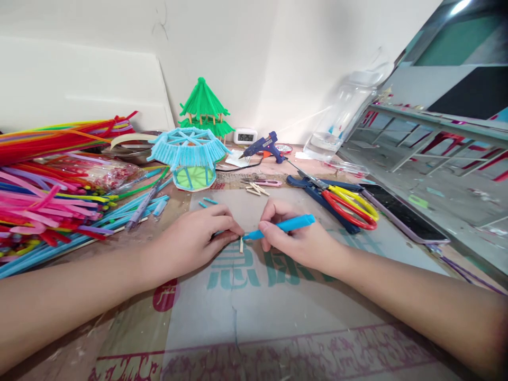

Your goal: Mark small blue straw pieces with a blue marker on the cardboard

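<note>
In my right hand point(291, 227) is a blue marker pen point(296, 223), gripped between thumb and fingers, its tip pointing left and down. The tip meets a short wooden stick point(242, 244) on the table sheet. My left hand point(212, 233) pinches the upper end of that stick, fingers closed. Just behind my left hand lie two short blue sticks point(208, 201). Several bare wooden sticks point(257, 189) sit further back. Beyond them stands a light-blue pipe-cleaner frame point(192, 153) with a green base, and a green pagoda-like roof point(203, 103) rises behind it.
Pipe cleaners point(43, 206) are heaped at the left. A blue glue gun point(264, 147), small digital clock point(245, 136) and clear plastic jug point(337, 116) stand along the wall. Red-and-yellow-handled scissors point(345, 203), dark-blue pliers point(321, 198) and a phone point(405, 211) lie at the right.
</note>
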`<move>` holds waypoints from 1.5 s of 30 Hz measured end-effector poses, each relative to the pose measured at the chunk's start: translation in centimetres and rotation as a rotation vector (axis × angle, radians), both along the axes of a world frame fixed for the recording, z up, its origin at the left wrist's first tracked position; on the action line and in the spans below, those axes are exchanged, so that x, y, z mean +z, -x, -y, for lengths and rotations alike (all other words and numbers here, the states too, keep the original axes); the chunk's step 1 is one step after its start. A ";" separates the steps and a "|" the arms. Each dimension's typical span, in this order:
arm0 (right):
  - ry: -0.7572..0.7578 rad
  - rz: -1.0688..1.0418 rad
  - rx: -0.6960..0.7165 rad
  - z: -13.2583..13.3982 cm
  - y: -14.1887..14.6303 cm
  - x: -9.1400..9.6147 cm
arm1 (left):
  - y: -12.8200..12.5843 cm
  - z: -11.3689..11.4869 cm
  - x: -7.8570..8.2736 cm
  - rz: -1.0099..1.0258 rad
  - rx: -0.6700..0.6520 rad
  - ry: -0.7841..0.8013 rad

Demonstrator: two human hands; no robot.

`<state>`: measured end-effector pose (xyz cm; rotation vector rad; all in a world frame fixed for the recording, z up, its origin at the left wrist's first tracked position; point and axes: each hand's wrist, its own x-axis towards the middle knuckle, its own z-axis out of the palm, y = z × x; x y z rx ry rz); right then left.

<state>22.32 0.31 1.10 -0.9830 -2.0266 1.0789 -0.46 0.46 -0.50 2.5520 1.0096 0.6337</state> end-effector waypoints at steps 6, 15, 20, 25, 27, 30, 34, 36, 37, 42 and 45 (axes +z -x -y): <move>0.062 0.012 0.037 0.2 -0.1 0.0 | 0.0 -0.1 -0.1 -0.006 0.001 -0.007; 0.084 -0.005 0.051 0.4 -0.2 0.0 | 0.1 -0.1 -0.1 -0.010 -0.001 -0.011; 0.058 0.015 0.049 0.4 -0.1 0.0 | 0.1 -0.1 -0.1 -0.018 0.003 -0.009; 0.110 0.032 0.104 0.7 -0.2 0.2 | 0.0 0.0 0.0 -0.016 0.002 -0.006; 0.122 0.028 0.112 0.7 -0.3 0.2 | 0.1 0.0 -0.1 -0.011 -0.001 -0.010; 0.075 0.013 0.076 0.5 -0.3 0.0 | 0.2 -0.1 -0.2 0.005 -0.008 -0.028; -0.005 -0.008 0.024 0.2 -0.2 -0.2 | 0.2 -0.3 -0.5 0.023 -0.014 -0.041; 0.013 0.002 0.042 0.3 -0.1 -0.2 | 0.2 -0.3 -0.4 0.016 -0.012 -0.036; 0.029 0.010 0.055 0.3 -0.1 -0.1 | 0.2 -0.3 -0.4 0.010 -0.010 -0.034; 0.066 0.020 0.095 0.5 -0.2 0.0 | 0.2 -0.1 -0.2 0.000 -0.009 -0.026; -0.003 0.003 0.036 0.3 -0.1 -0.1 | 0.2 -0.1 -0.2 0.010 -0.006 -0.029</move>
